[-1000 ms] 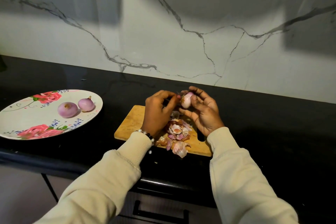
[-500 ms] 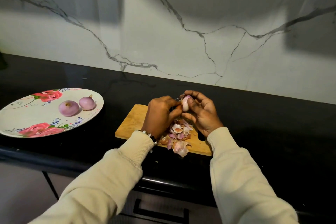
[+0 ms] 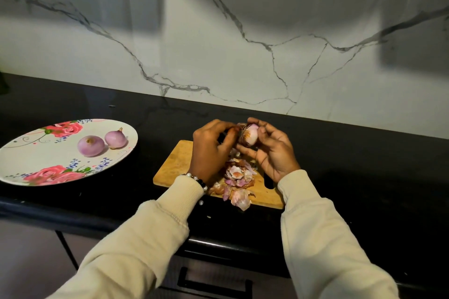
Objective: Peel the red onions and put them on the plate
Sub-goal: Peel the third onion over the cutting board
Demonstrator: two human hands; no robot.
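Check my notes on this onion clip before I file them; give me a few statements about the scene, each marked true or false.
1. Two peeled onions lie on the plate. True: one onion sits beside the other.
2. The right hand holds an onion above the cutting board. True.
3. The left hand rests flat on the counter. False: it is raised, its fingers pinching at the skin at the held onion's end.
4. The peels are piled on the plate. False: they lie on the cutting board, a few at its front edge.
5. The plate is plain white. False: it carries pink roses.
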